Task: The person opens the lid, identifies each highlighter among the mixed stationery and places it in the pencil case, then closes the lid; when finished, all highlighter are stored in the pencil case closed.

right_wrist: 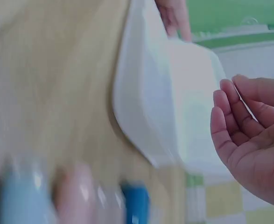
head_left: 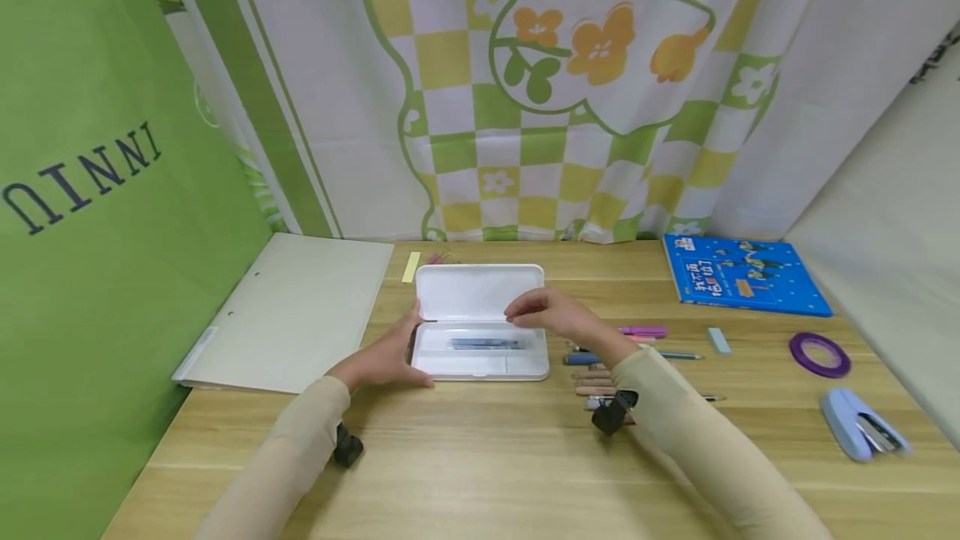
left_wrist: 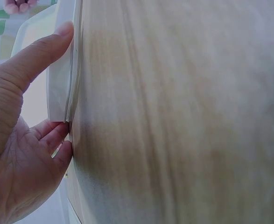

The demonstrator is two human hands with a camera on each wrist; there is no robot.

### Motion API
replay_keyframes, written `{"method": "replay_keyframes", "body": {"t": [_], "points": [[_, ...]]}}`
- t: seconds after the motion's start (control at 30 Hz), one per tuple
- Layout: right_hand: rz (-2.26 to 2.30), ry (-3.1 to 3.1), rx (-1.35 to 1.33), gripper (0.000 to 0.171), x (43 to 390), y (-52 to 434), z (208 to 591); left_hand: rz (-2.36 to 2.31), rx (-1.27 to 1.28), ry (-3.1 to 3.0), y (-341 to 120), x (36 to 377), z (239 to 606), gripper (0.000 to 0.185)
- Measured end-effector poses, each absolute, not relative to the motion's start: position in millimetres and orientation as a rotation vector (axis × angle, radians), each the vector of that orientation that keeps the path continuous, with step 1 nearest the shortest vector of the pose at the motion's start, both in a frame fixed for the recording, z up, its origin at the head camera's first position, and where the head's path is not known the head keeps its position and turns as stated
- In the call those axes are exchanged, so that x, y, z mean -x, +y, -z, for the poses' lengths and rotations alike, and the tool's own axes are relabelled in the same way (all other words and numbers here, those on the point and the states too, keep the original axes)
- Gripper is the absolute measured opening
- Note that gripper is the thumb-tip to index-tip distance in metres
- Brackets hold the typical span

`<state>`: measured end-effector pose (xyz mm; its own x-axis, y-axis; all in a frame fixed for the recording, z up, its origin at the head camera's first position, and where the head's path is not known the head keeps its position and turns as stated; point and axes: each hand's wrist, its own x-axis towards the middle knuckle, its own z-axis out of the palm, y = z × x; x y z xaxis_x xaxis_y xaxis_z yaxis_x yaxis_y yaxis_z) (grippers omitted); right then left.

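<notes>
In the head view a white pencil case [head_left: 459, 365] lies with its lid [head_left: 480, 290] raised at the back. Several blue-grey pens [head_left: 483, 343] rest in its tray. My left hand [head_left: 386, 354] holds the case at its left end; the left wrist view shows the thumb [left_wrist: 48, 53] along the front wall and the fingertips at the corner. Over the right part of the case hovers my right hand [head_left: 551, 312], near the hinge line. In the right wrist view its fingers [right_wrist: 230, 105] are loosely bent towards the thumb, and nothing shows between them.
Right of the case lie several pens and markers [head_left: 581, 359], partly under the right forearm. Farther right are an eraser [head_left: 718, 341], purple tape roll [head_left: 797, 350], blue stapler [head_left: 847, 432] and blue book [head_left: 750, 275]. A pale folder [head_left: 300, 315] lies left; yellow sticky notes [head_left: 410, 267] sit behind.
</notes>
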<state>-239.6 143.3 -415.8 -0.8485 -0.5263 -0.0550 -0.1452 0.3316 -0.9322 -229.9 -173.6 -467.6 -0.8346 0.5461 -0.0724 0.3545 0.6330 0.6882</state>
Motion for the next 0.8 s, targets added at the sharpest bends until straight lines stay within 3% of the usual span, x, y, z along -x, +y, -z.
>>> {"method": "replay_keyframes", "body": {"t": [0.47, 0.8], "points": [[1.274, 2.514, 0.408, 0.022, 247, 252, 416, -1.0, -0.737, 2.578, -174, 231, 467, 0.134], [1.018, 2.571, 0.419, 0.015, 239, 281, 427, -0.992, -0.733, 2.572, -174, 230, 466, 0.133]]}}
